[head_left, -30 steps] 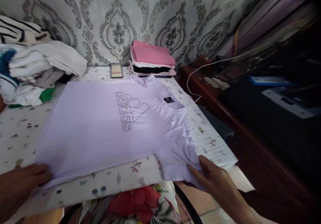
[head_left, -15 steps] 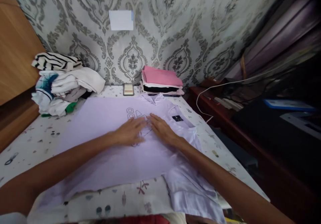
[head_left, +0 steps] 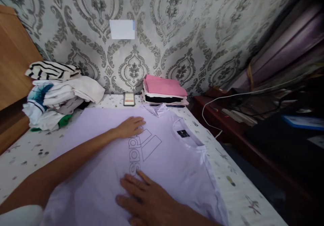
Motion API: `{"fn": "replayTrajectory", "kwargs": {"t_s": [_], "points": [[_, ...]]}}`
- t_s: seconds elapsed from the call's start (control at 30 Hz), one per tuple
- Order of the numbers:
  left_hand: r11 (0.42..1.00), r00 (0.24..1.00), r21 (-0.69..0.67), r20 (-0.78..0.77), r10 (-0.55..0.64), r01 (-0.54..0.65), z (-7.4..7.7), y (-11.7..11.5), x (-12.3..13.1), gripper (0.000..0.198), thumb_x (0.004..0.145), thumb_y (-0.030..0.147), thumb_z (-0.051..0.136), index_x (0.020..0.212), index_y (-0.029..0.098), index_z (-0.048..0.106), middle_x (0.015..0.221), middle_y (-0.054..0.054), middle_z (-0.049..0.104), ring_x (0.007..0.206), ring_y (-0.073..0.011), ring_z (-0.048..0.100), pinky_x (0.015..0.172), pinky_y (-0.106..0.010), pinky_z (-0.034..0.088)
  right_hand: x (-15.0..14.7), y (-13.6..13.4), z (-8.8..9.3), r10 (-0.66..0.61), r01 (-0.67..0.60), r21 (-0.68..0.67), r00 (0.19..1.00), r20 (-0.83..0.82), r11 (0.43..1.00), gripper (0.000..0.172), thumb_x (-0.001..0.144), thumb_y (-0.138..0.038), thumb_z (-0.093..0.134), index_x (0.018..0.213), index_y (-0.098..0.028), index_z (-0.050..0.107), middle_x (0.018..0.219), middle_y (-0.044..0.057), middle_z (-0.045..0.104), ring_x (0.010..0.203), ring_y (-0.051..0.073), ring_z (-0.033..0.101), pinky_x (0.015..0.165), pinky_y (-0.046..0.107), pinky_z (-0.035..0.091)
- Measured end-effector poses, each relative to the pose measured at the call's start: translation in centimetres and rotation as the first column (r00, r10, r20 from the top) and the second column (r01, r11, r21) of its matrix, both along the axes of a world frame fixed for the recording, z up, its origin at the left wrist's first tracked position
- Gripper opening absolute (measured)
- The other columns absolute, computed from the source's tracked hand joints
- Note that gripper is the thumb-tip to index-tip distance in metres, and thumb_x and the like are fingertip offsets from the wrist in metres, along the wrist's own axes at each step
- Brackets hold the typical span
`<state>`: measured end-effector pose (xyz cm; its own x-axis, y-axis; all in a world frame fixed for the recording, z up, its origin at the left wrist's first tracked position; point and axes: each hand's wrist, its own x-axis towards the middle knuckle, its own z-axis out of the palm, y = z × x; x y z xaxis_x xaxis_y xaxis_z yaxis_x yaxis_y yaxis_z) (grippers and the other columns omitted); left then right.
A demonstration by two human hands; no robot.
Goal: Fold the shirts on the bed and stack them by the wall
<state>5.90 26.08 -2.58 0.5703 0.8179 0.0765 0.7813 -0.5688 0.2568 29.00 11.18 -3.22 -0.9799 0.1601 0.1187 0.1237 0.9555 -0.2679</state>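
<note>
A lilac T-shirt lies spread out with its neckline to the right and a black label inside the collar. An outlined logo with lettering runs across its chest. My left hand rests flat on the shirt over the upper end of the logo, fingers stretched out. Closer to me, my right hand is over the shirt just below the lettering, its fingers spread. Neither hand grips the fabric. The shirt's lower part runs out of view at the bottom.
A loose heap of clothes sits at the back left beside a wooden panel. By the wall are a folded stack with a pink garment on top and a phone-like device. A white cable crosses the dark red furniture at right.
My hands have parted from the middle of the shirt: the left went slightly up and away, the right came down toward me. More of the logo shows. The view has tilted up.
</note>
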Motion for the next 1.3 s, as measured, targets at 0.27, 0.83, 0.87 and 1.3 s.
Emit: {"fn": "replayTrajectory", "kwargs": {"t_s": [0.27, 0.83, 0.87, 1.3], "points": [[0.995, 0.990, 0.015, -0.091, 0.104, -0.103, -0.7, 8.1, -1.0, 0.056, 0.104, 0.042, 0.023, 0.149, 0.014, 0.042, 0.161, -0.012, 0.038, 0.151, -0.0212, 0.027, 0.123, -0.041, 0.017, 0.1, -0.4, 0.8, 0.060, -0.063, -0.069, 0.997, -0.041, 0.996, 0.043, 0.106, -0.040, 0.038, 0.145, -0.024, 0.048, 0.155, 0.008, 0.047, 0.149, 0.019, 0.034, 0.125, 0.039, 0.022], [0.890, 0.880, -0.021, -0.158, 0.448, -0.456, -0.4, -6.8, -7.3, 0.068, 0.104, 0.052, 0.019, 0.156, 0.010, 0.026, 0.167, -0.017, 0.018, 0.156, -0.0264, 0.013, 0.123, -0.050, 0.014, -0.8, -3.2, 1.9, 0.127, -0.131, -0.296, 0.991, -0.033, 0.946, 0.044, 0.106, -0.038, 0.039, 0.143, -0.019, 0.054, 0.156, 0.007, 0.047, 0.151, 0.016, 0.028, 0.126, 0.042, 0.017], [0.902, 0.894, -0.013, -0.140, 0.426, -0.431, -0.6, -8.3, -6.3, 0.070, 0.103, 0.054, 0.019, 0.157, 0.010, 0.025, 0.167, -0.016, 0.017, 0.156, -0.0264, 0.012, 0.124, -0.050, 0.013, -0.8, -2.9, 2.0, 0.082, -0.101, -0.279, 0.993, -0.079, 0.955, 0.043, 0.106, -0.036, 0.038, 0.140, -0.018, 0.056, 0.152, 0.008, 0.051, 0.149, 0.016, 0.032, 0.125, 0.041, 0.021], [0.866, 0.823, 0.148, -0.268, 0.500, -0.477, -2.0, -26.0, -14.2, 0.076, 0.098, 0.064, 0.028, 0.161, 0.023, 0.018, 0.165, -0.011, 0.027, 0.153, -0.0341, 0.020, 0.120, -0.058, 0.022, 4.0, 0.3, -2.5, -0.479, 0.483, 0.042, 0.874, -0.085, 0.875, 0.051, 0.102, -0.042, 0.045, 0.149, -0.023, 0.044, 0.158, 0.015, 0.040, 0.149, 0.028, 0.033, 0.119, 0.059, 0.029]]}}
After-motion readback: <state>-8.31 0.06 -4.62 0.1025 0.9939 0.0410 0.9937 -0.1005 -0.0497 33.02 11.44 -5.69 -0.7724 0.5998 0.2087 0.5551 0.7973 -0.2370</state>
